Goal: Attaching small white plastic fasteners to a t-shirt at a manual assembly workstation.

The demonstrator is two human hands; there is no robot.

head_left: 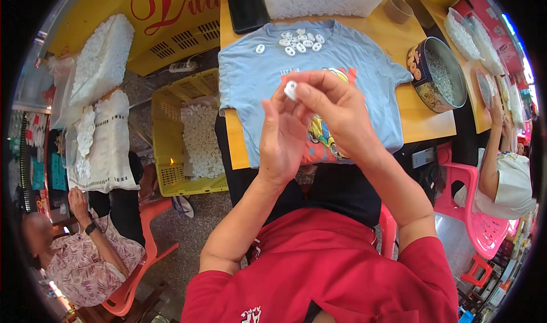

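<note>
Table: yellow wooden table (424,123) beyond both hands, its top bare at the right edge.
Shirt: light blue cotton T-shirt with a cartoon print (250,83) spread flat on the table, directly under and beyond the hands.
Crate: yellow plastic crate (165,112) of white pieces, down to the left of the left hand.
Tin: round metal tin (436,95), to the right of the right hand.
Right hand (336,109): fingertips pinched on the small white plastic ring (290,90).
Left hand (283,140): raised just beside the right, fingers touching the same ring.
Loose rings: about 9 white rings (299,42) on the shirt, beyond the hands.
</note>
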